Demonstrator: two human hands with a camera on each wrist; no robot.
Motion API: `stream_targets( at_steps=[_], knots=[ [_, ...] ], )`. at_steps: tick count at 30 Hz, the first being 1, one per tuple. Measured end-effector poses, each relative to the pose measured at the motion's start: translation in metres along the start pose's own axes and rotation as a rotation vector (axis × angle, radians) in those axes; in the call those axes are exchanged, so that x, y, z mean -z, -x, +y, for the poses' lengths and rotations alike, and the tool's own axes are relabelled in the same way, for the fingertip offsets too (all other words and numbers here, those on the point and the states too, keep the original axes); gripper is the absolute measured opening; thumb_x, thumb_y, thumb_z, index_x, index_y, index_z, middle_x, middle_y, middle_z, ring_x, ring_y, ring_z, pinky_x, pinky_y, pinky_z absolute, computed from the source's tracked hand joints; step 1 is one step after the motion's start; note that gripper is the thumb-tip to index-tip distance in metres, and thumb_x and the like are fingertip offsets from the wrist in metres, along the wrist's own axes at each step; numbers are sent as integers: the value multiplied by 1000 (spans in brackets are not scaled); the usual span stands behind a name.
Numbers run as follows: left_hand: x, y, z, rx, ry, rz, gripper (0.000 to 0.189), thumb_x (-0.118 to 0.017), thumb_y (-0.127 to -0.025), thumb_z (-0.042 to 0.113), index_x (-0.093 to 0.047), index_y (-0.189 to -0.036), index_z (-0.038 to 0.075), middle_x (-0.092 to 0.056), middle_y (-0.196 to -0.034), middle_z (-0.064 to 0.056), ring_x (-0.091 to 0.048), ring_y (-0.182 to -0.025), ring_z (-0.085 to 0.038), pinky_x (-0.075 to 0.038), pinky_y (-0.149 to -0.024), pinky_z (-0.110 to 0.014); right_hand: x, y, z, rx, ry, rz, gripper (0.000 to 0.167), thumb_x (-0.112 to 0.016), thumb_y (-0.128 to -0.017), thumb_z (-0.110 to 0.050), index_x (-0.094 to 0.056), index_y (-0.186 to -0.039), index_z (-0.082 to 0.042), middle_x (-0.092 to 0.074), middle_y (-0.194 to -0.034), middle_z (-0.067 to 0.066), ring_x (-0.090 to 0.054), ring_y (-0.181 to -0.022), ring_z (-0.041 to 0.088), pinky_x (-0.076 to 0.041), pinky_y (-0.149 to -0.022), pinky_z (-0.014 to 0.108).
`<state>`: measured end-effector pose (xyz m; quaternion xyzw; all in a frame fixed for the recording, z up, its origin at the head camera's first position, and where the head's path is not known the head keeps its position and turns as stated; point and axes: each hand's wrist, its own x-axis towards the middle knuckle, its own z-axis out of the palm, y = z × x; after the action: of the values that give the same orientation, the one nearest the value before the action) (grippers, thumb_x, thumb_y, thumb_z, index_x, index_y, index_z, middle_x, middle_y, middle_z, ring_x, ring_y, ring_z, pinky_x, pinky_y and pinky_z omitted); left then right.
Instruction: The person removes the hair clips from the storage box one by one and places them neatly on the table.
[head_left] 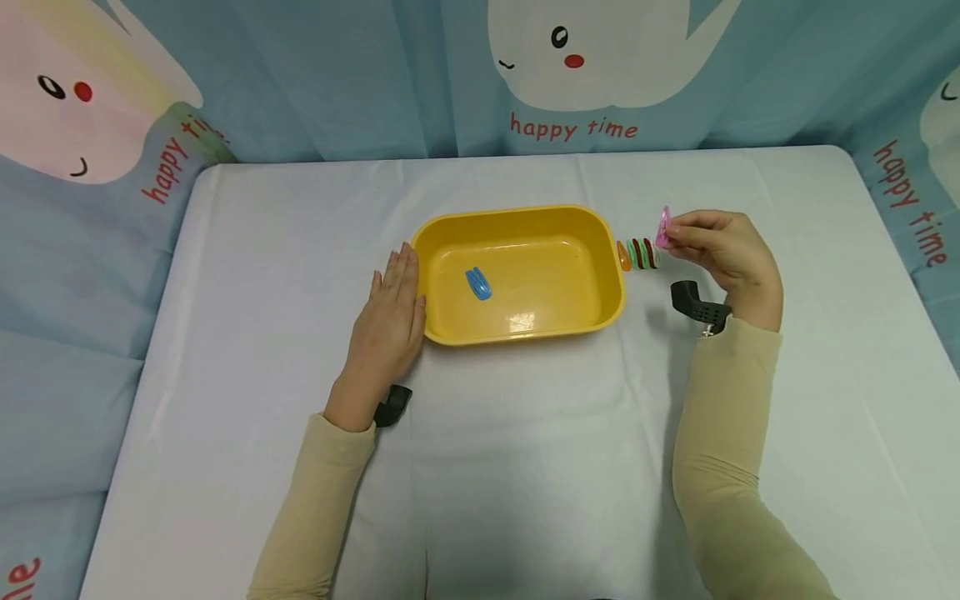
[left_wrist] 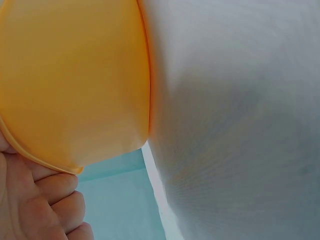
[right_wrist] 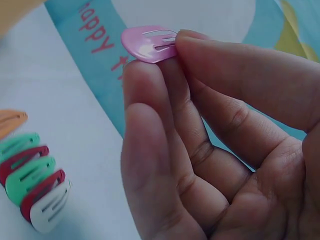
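Right hand (head_left: 726,250) is pinching pink clip (head_left: 663,227) near clip row (head_left: 642,253); left hand (head_left: 382,321), straight-fingered, is touching yellow tray (head_left: 555,279).

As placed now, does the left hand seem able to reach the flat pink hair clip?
Probably not directly: the left hand touches one end of the yellow rectangular tray, and the flat pink hair clip is beyond the other end, pinched by the right hand. The tray lies between.
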<state>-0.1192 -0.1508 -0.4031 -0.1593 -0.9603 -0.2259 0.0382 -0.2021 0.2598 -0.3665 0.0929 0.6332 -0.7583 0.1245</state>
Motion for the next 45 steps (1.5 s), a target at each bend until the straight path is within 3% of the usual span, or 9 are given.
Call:
stream_targets(
  at_steps=[13,24,30,34,41,45],
  knots=[
    [-1,0,-1,-1,1,7,53,-36,-101,16,-20,-146,-7,-17,-154,-17,-16,-142,-30,-10,-115,-44,15,-2,10,-96,117,88,11,-70,-83,-1,-75,-75,-7,-70,-75,1,-66,-69,11,-54,-65,20],
    [-2,0,-1,-4,1,9,53,-34,-102,18,-21,-146,-7,-17,-154,-18,-15,-142,-29,-10,-115,-44,22,-7,19,-121,226,115,26,-63,-87,1,-74,-69,-14,-68,-70,-4,-65,-65,5,-53,-63,17],
    [-1,1,-1,-4,2,12,54,-35,-102,18,-20,-147,-7,-17,-154,-17,-14,-142,-28,-10,-115,-44,22,-8,21,-141,297,133,24,-66,-86,-2,-74,-68,-16,-67,-70,-6,-63,-64,4,-53,-63,16],
    [-1,1,-1,-5,5,13,54,-37,-101,17,-20,-146,-7,-17,-154,-17,-15,-142,-29,-10,-115,-44,22,-10,23,-141,343,151,22,-68,-85,-4,-75,-69,-17,-67,-72,-6,-63,-65,3,-53,-64,17],
    [-1,1,-1,-6,9,15,54,-38,-101,16,-21,-146,-7,-18,-154,-18,-15,-142,-29,-10,-115,-44,19,-11,24,-109,456,193,7,-71,-83,-6,-77,-80,-8,-65,-66,-9,-62,-62,1,-53,-61,17],
    [-1,1,-1,-5,7,11,54,-36,-101,17,-20,-146,-7,-17,-154,-18,-14,-142,-28,-10,-115,-44,19,-12,25,-104,507,208,17,-71,-84,-9,-75,-70,-18,-64,-64,-11,-61,-60,0,-53,-60,16]
  ],
)
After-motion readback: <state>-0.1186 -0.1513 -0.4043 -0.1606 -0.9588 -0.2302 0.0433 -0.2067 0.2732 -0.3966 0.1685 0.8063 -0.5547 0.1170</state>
